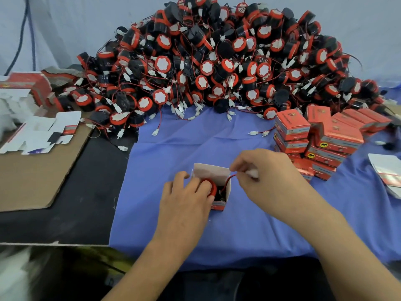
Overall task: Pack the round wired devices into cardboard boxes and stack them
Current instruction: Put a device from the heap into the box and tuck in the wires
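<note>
A small open cardboard box (217, 173) stands on the blue cloth in front of me, its white flap up. A round red and black device (213, 189) sits partly inside it. My left hand (186, 196) grips the box and presses the device with its fingers. My right hand (267, 172) pinches the device's red wire (230, 178) and its white connector just right of the box. Behind, a big heap of round wired devices (217, 61) fills the far side. Packed red boxes (321, 135) are stacked at the right.
Flat unfolded box blanks (43, 133) lie on a brown cardboard sheet (32, 181) at the left. More flat blanks (388, 170) lie at the right edge. Torn red packaging (28, 88) sits at the far left. The blue cloth (195, 144) covers the middle of the black table.
</note>
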A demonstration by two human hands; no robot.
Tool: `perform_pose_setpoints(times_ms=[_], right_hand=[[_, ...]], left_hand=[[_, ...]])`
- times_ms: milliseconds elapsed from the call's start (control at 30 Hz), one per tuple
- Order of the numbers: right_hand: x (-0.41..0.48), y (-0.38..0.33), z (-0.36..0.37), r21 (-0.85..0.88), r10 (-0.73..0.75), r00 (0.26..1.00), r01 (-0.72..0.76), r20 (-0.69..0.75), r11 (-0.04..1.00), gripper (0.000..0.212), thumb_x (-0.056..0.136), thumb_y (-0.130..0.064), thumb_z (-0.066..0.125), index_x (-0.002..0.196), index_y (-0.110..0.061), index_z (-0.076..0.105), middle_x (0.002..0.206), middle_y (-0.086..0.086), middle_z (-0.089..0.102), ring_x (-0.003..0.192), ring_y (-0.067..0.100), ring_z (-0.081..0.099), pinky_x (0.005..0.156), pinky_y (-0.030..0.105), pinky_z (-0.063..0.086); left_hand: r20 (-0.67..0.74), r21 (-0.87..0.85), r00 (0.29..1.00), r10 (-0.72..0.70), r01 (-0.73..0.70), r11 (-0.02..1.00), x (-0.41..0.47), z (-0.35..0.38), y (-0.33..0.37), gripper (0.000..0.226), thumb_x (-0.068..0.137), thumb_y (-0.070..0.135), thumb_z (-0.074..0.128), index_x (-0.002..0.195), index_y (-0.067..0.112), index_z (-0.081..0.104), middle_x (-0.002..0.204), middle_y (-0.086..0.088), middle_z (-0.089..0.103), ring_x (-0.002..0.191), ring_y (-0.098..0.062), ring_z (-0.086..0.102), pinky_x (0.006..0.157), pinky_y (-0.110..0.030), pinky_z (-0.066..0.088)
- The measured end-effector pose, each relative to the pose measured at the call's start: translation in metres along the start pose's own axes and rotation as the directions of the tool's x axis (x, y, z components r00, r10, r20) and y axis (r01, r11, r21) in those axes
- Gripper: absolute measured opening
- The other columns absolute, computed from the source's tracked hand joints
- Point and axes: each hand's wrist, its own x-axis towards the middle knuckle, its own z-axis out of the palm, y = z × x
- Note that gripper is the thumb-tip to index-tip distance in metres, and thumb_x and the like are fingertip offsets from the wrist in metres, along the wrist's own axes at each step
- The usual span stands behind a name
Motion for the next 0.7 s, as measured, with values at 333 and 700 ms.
perform_pose_setpoints(times_ms=[333,700], right_hand=[[0.010,-0.012,0.035,0.209,-0.056,0.998,0.054,0.008,0.976,0.012,0.100,-0.012,0.057,0.105,-0.022,0.061,0.089,0.002,0.073,0.087,0.030,0.069,0.073,0.050,0.056],[0.014,0.008,0.046,-0.027,-0.038,0.996,0.040,0.079,0.999,0.012,0.101,-0.017,0.055,0.111,-0.022,0.055,0.089,-0.010,0.064,0.071,0.011,0.056,0.061,0.039,0.046]], left_hand=[[0.041,-0.049,0.997,-0.069,0.071,0.996,-0.006,0.009,0.002,0.017,0.089,0.023,0.071,0.103,0.029,0.063,0.097,0.013,0.066,0.110,-0.031,0.054,0.078,-0.037,0.039],[0.169,-0.163,0.967,-0.188,0.216,0.963,0.005,0.002,0.016,0.016,0.098,0.038,0.052,0.112,0.032,0.058,0.108,0.008,0.058,0.104,-0.025,0.052,0.072,-0.034,0.034]])
